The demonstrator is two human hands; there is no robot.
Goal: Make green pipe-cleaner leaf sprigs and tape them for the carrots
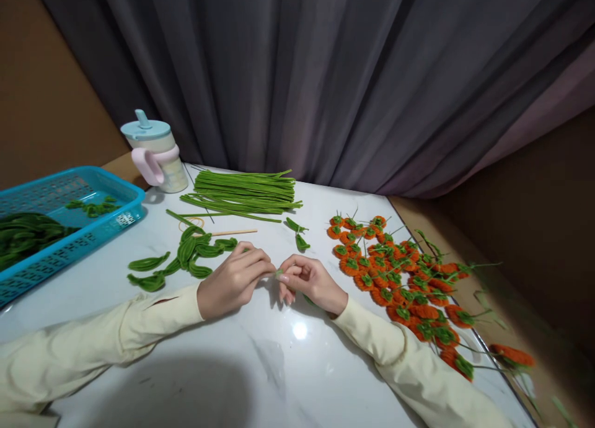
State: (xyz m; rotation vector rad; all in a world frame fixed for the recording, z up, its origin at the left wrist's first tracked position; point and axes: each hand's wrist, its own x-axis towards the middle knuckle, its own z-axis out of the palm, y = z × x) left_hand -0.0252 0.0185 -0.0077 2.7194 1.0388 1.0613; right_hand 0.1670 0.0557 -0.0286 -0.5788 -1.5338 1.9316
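My left hand [236, 280] and my right hand [313, 284] meet over the middle of the white table, fingertips pinched together. Between them shows the tip of a small green pipe-cleaner piece [278, 272]; the fingers hide most of it. Left of my left hand lies a loose pile of green pipe-cleaner leaves [188, 249]. Beyond my right hand are a couple of small green leaf pieces [297, 233]. Part of another green piece shows under my right wrist. To the right, many orange pipe-cleaner pieces with green tops [400, 273] lie clustered.
A bundle of straight green pipe cleaners [246, 191] lies at the back, with a thin wooden stick [235, 232] before it. A lidded cup [158, 155] stands back left. A blue basket [134, 200] holding green pieces sits left. A curtain [297, 75] hangs behind the table.
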